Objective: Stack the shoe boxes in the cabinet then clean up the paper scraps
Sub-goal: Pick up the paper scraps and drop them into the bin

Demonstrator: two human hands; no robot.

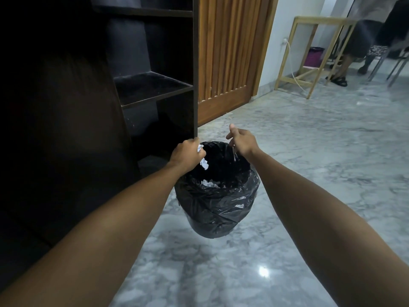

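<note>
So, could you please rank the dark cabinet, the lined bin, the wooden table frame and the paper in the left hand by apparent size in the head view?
1. Dark cabinet
2. Lined bin
3. Wooden table frame, though it stands farther away, so its true size against the bin is unsure
4. Crumpled paper in the left hand

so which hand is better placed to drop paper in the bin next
Left. The left hand holds crumpled paper scraps over the open bin; the right hand is pinching the liner's rim.

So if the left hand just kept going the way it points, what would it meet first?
Probably the bin's far rim near the cabinet's front edge. The left hand, holding paper scraps, already sits over the opening; depth is unclear.
</note>
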